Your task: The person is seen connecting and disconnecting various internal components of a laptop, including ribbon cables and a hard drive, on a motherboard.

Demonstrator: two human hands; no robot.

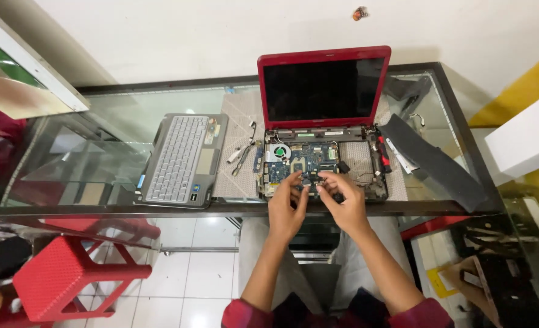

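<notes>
- I see my left hand (288, 203) over the near edge of the opened red laptop (323, 124), its fingertips pinched on a small dark part (306, 180) on the blue motherboard (297, 161).
- My right hand (342, 203) sits just beside it, fingers curled in toward the same small part; I cannot tell whether it truly grips it.
- The laptop stands on a glass table (99, 152), lid upright, screen dark, its base stripped bare with the cooling fan (278, 152) showing.
- The removed grey keyboard panel (182, 159) lies to the left, well apart from my hands.
- A long black strip (436, 164) lies on the right.
- A red stool (63, 276) stands below the table.
</notes>
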